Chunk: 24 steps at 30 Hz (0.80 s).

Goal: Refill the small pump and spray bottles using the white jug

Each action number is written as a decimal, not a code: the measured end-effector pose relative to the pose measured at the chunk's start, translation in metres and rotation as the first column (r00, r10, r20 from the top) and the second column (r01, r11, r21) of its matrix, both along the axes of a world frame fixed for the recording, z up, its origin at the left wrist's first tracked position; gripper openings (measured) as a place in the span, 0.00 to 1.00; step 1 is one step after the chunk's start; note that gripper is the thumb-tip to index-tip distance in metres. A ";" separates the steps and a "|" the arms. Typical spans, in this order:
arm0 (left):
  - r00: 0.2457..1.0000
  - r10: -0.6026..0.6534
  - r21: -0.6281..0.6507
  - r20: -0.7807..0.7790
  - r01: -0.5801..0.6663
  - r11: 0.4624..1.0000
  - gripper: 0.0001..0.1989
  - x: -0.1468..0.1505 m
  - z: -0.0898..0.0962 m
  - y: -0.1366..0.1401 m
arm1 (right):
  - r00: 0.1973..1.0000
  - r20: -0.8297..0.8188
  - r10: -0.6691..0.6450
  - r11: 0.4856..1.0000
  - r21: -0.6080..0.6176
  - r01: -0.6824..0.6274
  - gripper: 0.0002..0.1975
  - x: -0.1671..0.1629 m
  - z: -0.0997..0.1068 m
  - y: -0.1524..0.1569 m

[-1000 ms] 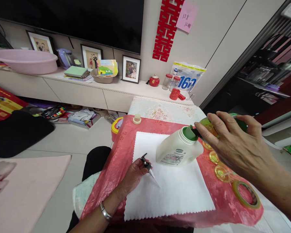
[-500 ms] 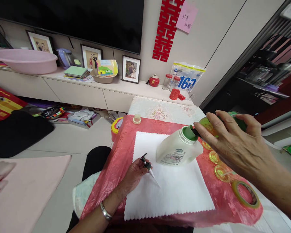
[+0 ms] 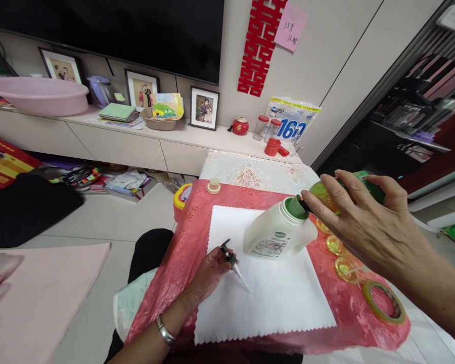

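Observation:
My right hand (image 3: pixel 360 212) grips a green bottle (image 3: pixel 366 184) tipped nearly on its side. The bottle's dark neck meets the green spout in the mouth of a large white detergent jug (image 3: pixel 275 232); whether liquid runs is hidden. The jug stands upright on a white scalloped cloth (image 3: pixel 265 303). In my left hand (image 3: pixel 212 270), fingers closed, is a black pump dispenser head (image 3: pixel 229 257) with its pale tube pointing down over the cloth. A pale cap (image 3: pixel 214 186) sits at the far left of the red-covered table (image 3: pixel 174 283).
Several yellow glass pieces (image 3: pixel 335 245) and a tape roll (image 3: pixel 383 302) lie on the table's right side. Behind stands a low cabinet (image 3: pixel 125 144) with a pink basin (image 3: pixel 38 96), framed photos (image 3: pixel 205 108), red-lidded jars (image 3: pixel 261 127) and a plastic bag (image 3: pixel 293 121).
Almost nothing differs. The bottle stays tipped at the jug's mouth and my left hand still holds the pump head; only the camera view has shifted slightly.

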<state>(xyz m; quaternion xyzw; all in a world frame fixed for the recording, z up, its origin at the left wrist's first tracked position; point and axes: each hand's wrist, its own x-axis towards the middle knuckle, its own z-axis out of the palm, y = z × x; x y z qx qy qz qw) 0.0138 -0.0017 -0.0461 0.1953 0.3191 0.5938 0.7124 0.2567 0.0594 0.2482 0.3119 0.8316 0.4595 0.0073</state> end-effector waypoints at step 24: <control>1.000 -0.012 0.008 -0.005 0.012 1.000 0.23 -0.001 -0.009 0.000 | 0.974 0.208 -0.095 0.976 0.212 0.050 0.15 -0.005 0.004 -0.002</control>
